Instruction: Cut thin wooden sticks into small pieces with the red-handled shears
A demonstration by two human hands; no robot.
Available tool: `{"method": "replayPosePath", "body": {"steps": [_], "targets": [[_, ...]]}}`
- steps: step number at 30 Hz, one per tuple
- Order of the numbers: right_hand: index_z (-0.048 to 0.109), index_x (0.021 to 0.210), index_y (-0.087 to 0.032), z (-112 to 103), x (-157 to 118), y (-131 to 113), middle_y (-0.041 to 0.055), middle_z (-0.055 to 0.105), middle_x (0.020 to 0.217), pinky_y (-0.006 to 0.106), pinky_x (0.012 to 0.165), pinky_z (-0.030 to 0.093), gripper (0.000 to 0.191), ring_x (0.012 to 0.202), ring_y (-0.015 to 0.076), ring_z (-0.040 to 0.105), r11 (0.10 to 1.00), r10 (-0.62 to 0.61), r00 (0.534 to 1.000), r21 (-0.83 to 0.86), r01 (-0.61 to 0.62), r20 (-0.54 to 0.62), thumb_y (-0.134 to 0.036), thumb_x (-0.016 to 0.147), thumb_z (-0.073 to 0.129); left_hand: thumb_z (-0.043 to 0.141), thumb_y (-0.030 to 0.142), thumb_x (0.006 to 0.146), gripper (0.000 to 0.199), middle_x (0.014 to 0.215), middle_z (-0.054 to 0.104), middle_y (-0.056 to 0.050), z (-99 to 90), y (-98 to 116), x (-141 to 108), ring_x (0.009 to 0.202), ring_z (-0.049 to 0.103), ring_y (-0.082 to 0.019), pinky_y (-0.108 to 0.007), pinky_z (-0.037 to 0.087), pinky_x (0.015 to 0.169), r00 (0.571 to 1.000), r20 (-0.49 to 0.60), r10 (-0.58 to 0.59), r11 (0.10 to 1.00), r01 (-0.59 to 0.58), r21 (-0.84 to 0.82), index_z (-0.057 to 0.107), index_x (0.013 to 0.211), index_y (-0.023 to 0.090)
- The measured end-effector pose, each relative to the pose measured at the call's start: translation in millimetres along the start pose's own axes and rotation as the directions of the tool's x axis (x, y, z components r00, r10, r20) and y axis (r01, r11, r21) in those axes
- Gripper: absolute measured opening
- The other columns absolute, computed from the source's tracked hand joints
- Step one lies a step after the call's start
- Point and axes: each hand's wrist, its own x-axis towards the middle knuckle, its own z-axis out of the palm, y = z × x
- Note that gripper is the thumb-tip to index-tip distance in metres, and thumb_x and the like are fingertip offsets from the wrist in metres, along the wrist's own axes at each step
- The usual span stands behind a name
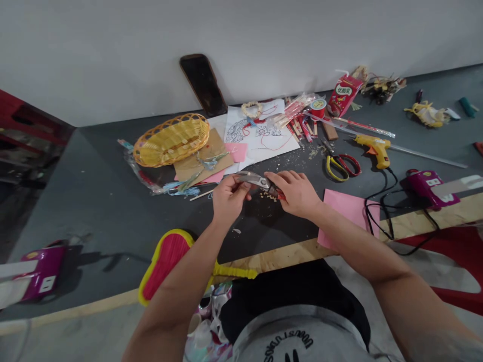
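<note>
A metal hand tool with curved jaws (pixel 253 179) and red handles, which looks like pruning shears, spans the gap between my hands. My right hand (pixel 296 192) is wrapped round its handles. At the jaw end, my left hand (pixel 228 197) is closed with thumb and fingers pinched together; what it pinches is too small to make out. Small pale crumbs (pixel 268 196) lie on the dark table (pixel 113 201) below the tool. Behind my hands is a printed paper (pixel 260 143) with a beaded ring (pixel 251 108) on it.
At the back left are a yellow basket (pixel 171 141) and a leaning phone (pixel 204 83). Scissors (pixel 342 167), a glue gun (pixel 375 149) with a black cord and pink paper (pixel 349 216) lie right. A red-yellow fan-shaped object (pixel 166 261) overhangs the front edge.
</note>
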Motion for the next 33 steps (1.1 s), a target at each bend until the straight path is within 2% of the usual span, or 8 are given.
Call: {"method": "replayPosePath", "body": {"steps": [5, 11, 15, 22, 26, 29, 33], "targets": [[0.039, 0.152, -0.024, -2.6, -2.0, 0.7, 0.0123, 0.059, 0.137, 0.041, 0.092, 0.039, 0.068, 0.119, 0.0300, 0.052, 1.000, -0.021, 0.999, 0.005, 0.021, 0.025, -0.018, 0.086, 0.052, 0.067, 0.032, 0.085, 0.016, 0.071, 0.074, -0.003, -3.3, 1.9, 0.0, 0.043, 0.053, -0.008, -0.020, 0.039, 0.045, 0.998, 0.062, 0.016, 0.999, -0.019, 0.048, 0.067, 0.080, 0.016], [0.042, 0.150, -0.024, -1.3, -0.7, 4.6, 0.0128, 0.060, 0.133, 0.040, 0.092, 0.041, 0.065, 0.117, 0.0294, 0.054, 0.999, -0.033, 0.999, 0.031, 0.032, 0.021, -0.019, 0.086, 0.053, 0.071, 0.037, 0.082, 0.021, 0.068, 0.073, -0.005, -5.1, -2.0, 3.0, 0.038, 0.047, -0.007, -0.021, 0.032, 0.039, 0.992, 0.121, -0.025, 0.997, 0.033, -0.064, 0.067, 0.079, 0.016], [0.046, 0.146, -0.024, 0.1, -0.3, 3.4, 0.0119, 0.063, 0.127, 0.038, 0.092, 0.043, 0.062, 0.112, 0.0276, 0.058, 0.998, -0.037, 0.999, 0.061, 0.036, 0.012, -0.019, 0.085, 0.054, 0.075, 0.041, 0.080, 0.027, 0.067, 0.073, -0.005, -4.8, -2.5, 2.9, 0.038, 0.044, -0.006, -0.021, 0.031, 0.038, 0.994, 0.105, -0.040, 0.992, 0.052, -0.116, 0.066, 0.078, 0.016], [0.054, 0.138, -0.025, -3.3, -4.9, -9.3, 0.0070, 0.070, 0.109, 0.029, 0.069, 0.043, 0.050, 0.091, 0.0227, 0.066, 0.998, 0.054, 0.998, 0.018, -0.054, 0.028, -0.020, 0.089, 0.047, 0.075, 0.053, 0.080, 0.038, 0.067, 0.074, -0.006, -1.4, 6.1, -3.0, 0.038, 0.046, -0.007, -0.020, 0.034, 0.039, 0.991, 0.133, -0.007, 0.997, 0.017, -0.076, 0.065, 0.076, 0.017], [0.051, 0.142, -0.025, -2.6, -2.2, -3.5, 0.0083, 0.069, 0.119, 0.030, 0.073, 0.045, 0.054, 0.095, 0.0236, 0.066, 0.994, 0.101, 0.994, -0.036, -0.102, -0.041, -0.019, 0.088, 0.048, 0.075, 0.055, 0.080, 0.040, 0.071, 0.075, -0.007, -1.7, 6.0, -1.0, 0.041, 0.050, -0.007, -0.020, 0.036, 0.041, 0.994, 0.106, 0.002, 0.996, 0.007, -0.084, 0.065, 0.078, 0.016], [0.050, 0.144, -0.023, -0.1, 1.7, 8.8, 0.0088, 0.069, 0.117, 0.033, 0.079, 0.048, 0.056, 0.097, 0.0251, 0.066, 0.991, 0.122, 0.992, -0.053, -0.124, -0.045, -0.019, 0.088, 0.050, 0.076, 0.053, 0.079, 0.038, 0.072, 0.075, -0.006, -3.0, 2.2, 2.5, 0.042, 0.050, -0.007, -0.019, 0.036, 0.041, 0.998, 0.055, -0.035, 0.997, 0.039, -0.062, 0.066, 0.080, 0.016], [0.059, 0.136, -0.023, 0.6, 4.1, 24.1, 0.0101, 0.066, 0.121, 0.035, 0.088, 0.048, 0.044, 0.108, 0.0259, 0.060, 0.996, 0.078, 0.997, -0.033, -0.079, -0.024, -0.023, 0.092, 0.054, 0.076, 0.049, 0.079, 0.035, 0.071, 0.075, -0.006, -3.7, 0.0, 5.1, 0.043, 0.050, -0.007, -0.019, 0.036, 0.042, 0.998, 0.005, -0.067, 0.997, 0.068, -0.039, 0.065, 0.080, 0.016]]}}
